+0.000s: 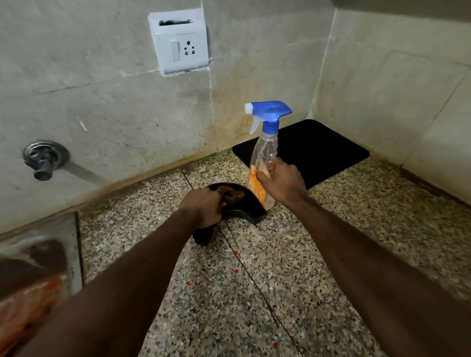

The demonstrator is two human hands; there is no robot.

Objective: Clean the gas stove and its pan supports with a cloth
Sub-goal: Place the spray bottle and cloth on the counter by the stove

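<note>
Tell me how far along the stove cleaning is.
Nothing visibly finished. In hand: the left hand grips a black curved piece, possibly a pan support, on the counter; the right hand holds a spray bottle. Likely left: spraying, wiping it, and the stove, which is out of view.

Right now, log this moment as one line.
left hand: grips black curved piece on counter | right hand: holds spray bottle by its body | behind: black mat in corner
</note>
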